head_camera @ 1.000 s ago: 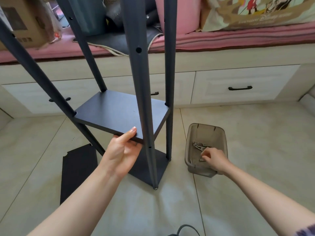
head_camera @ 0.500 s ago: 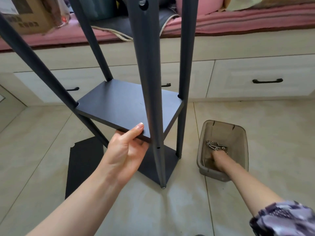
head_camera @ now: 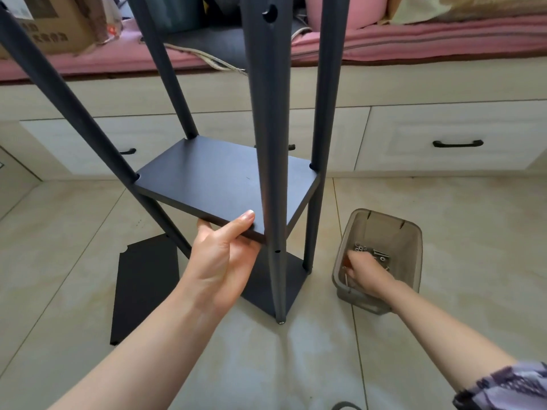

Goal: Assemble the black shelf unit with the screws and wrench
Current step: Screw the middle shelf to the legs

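The black shelf unit stands on the tiled floor on several round poles, the nearest pole (head_camera: 270, 161) running down the middle of the view. My left hand (head_camera: 223, 258) grips the front edge of its middle shelf board (head_camera: 219, 184), thumb on top and fingers beneath. A lower board (head_camera: 293, 276) sits near the floor. My right hand (head_camera: 365, 276) reaches into a translucent grey bin (head_camera: 410, 241) holding several screws (head_camera: 376, 255); its fingers curl among the hardware, and a thin metal piece shows by the hand. What it grasps is hidden.
A loose black shelf board (head_camera: 146, 288) lies flat on the floor at the left. Behind stands a cream drawer base (head_camera: 455, 143) with black handles, topped by a pink mattress (head_camera: 414, 39), a cardboard box (head_camera: 50, 28) and cushions. A dark cable (head_camera: 344, 406) peeks in at the bottom edge.
The view moved closer and tilted down. My right hand has shifted around inside the bin among the screws. My left hand kept its hold on the middle board.
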Motion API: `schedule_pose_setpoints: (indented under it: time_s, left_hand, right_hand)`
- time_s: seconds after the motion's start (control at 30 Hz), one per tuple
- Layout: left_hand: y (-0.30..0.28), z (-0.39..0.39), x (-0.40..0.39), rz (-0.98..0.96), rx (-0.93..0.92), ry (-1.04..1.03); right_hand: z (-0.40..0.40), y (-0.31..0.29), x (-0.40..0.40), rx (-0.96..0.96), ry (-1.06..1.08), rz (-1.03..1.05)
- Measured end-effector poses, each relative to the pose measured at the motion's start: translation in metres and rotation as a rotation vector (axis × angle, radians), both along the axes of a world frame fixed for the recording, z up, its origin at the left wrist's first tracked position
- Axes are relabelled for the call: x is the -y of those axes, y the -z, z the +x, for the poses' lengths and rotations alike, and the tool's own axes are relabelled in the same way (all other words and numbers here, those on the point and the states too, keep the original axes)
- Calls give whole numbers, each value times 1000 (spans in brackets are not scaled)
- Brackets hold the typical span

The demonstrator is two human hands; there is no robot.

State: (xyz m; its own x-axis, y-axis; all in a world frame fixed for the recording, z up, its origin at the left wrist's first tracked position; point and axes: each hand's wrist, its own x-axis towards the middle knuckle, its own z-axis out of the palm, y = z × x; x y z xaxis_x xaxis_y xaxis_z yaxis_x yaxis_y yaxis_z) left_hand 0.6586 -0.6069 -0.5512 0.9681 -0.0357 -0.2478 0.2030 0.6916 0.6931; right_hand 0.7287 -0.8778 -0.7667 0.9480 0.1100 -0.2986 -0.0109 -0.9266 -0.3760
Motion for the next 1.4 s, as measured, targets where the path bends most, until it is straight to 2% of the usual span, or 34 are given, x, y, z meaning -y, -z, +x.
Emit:
schedule_pose_setpoints:
  time_s: [0.1,0.27,0.37,0.47,0.53,1.03,1.4]
  left_hand:
    - [0,-1,3,29,-26,-47]
    - [-1,-9,13,77,-42,-170]
    - [0,-17,14,121,-39,-172]
    - [2,-22,15,160,-36,-192]
    - [3,-24,15,204,-24,-209]
    - [15,-26,10,268,9,-210]
    - [15,-26,10,184,12,-196]
  right_hand:
    - [-11,-39,-7,151,66,117]
    - [-59,-117,-25,410,342,438]
    - [-101,-163,-51,429,405,708]
    - [-137,-197,-78,372,361,1015]
    - [-153,-211,-93,352,320,1149]
    - [-160,-200,-132,438,214,1212]
    - [-158,-191,-132,489,176,1158]
